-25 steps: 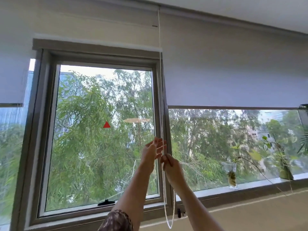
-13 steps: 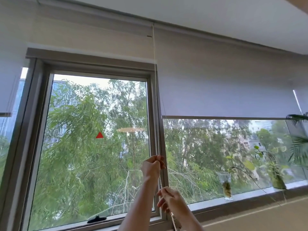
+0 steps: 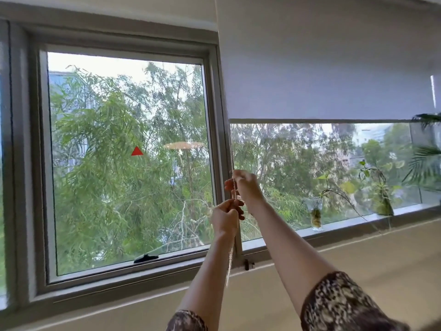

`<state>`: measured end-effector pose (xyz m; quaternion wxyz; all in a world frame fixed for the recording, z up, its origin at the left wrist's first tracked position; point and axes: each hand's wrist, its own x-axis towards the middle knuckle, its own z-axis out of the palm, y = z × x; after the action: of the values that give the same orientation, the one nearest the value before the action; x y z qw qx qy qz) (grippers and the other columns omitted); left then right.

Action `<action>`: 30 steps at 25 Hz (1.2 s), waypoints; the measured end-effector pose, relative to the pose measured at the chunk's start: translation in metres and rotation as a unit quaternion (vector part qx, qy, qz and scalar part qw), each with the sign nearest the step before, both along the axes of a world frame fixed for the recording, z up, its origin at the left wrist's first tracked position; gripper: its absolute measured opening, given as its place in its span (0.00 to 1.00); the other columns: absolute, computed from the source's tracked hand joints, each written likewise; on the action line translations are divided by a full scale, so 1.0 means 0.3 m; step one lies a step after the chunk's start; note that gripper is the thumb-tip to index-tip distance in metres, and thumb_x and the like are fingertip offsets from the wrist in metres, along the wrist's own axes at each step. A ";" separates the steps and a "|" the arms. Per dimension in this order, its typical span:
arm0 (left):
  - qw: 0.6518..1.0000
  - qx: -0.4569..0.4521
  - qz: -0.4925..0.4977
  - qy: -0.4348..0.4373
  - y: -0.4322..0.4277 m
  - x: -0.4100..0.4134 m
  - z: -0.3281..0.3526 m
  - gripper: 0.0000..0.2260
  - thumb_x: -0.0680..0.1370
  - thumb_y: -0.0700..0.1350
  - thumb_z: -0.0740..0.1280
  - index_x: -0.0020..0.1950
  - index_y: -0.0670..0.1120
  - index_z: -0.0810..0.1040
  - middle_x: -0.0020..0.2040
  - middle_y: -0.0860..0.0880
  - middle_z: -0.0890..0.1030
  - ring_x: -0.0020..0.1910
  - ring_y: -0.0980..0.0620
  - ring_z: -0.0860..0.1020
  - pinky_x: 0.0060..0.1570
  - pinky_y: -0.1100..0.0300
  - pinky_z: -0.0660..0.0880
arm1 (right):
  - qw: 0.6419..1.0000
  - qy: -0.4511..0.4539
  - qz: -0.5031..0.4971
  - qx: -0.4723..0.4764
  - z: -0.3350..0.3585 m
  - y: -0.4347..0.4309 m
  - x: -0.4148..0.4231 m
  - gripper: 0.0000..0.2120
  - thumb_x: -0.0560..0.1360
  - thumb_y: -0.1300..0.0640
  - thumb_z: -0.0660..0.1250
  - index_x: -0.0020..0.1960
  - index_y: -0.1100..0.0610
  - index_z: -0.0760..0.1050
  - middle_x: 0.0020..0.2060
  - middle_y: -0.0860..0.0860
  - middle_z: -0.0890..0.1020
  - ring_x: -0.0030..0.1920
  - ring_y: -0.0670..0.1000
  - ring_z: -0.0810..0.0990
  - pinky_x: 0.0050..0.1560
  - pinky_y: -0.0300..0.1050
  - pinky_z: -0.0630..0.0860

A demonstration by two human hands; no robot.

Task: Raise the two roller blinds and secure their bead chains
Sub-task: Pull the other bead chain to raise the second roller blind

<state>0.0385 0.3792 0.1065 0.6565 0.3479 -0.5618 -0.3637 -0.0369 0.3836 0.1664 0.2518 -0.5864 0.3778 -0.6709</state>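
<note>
A pale roller blind covers the upper half of the right window; its bottom bar hangs level across the glass. A white bead chain runs down along the window post between the two panes. My right hand is closed on the chain at the post, the higher of the two. My left hand grips the same chain just below it. The chain's loop dangles under my left hand. The blind over the left window is above the frame and out of view.
A glass vase with a cutting and a potted trailing plant stand on the right sill. Palm fronds reach in at the far right. A black latch sits on the left window frame. A small black chain clip is under the post.
My right hand has moved up the chain above my left, which now sits lower. The right blind's bottom bar sits a little higher against the window post.
</note>
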 end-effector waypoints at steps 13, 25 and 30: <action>0.999 -0.023 -0.040 -0.002 -0.292 -0.038 -0.190 0.14 0.76 0.27 0.59 0.41 0.39 0.81 0.33 0.44 0.80 0.27 0.54 0.77 0.31 0.65 0.78 | 1.000 0.015 -0.011 -0.017 -0.168 -0.263 -0.059 0.11 0.81 0.60 0.56 0.46 0.63 0.75 0.32 0.55 0.74 0.32 0.52 0.71 0.34 0.46 0.70; 1.000 0.015 0.016 -0.013 -0.545 -0.154 -0.419 0.06 0.78 0.35 0.64 0.47 0.36 0.81 0.33 0.47 0.80 0.28 0.57 0.76 0.33 0.65 0.76 | 0.999 0.040 0.030 -0.014 -0.313 -0.549 -0.183 0.07 0.80 0.62 0.58 0.48 0.62 0.74 0.34 0.54 0.76 0.35 0.53 0.74 0.41 0.50 0.74; 0.997 0.055 0.038 -0.024 -0.673 -0.134 -0.569 0.04 0.74 0.33 0.70 0.48 0.35 0.82 0.40 0.41 0.83 0.37 0.50 0.80 0.47 0.59 0.78 | 0.997 0.062 0.034 0.019 -0.471 -0.698 -0.210 0.08 0.78 0.61 0.63 0.51 0.65 0.77 0.36 0.56 0.81 0.38 0.57 0.82 0.47 0.58 0.80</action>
<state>-0.0018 0.1773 -0.0642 0.6359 0.4135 -0.5428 -0.3606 -0.1000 0.1741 0.0253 0.2616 -0.6340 0.3853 -0.6173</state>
